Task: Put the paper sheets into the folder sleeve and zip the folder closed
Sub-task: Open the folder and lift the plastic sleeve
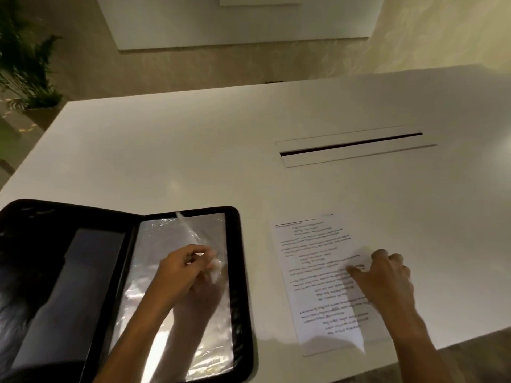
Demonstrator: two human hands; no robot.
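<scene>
Nothing filed yet: printed paper sheets (pixel 312 261) lying on smooth white table (pixel 193 147), just right of open black zip folder (pixel 244 272). My left hand (pixel 188 269) pinching clear sleeve (pixel 154 244), lifting crinkly, glossy plastic off folder's right half. My right hand (pixel 387 277) pinching thin top sheet's right edge, curling it upward. I'm judging two steps remaining: sliding sheets in, zipping folder's rounded rim.

Dim warm light, sleeve (pixel 188 272) glare, soft blur, bowed edges
</scene>
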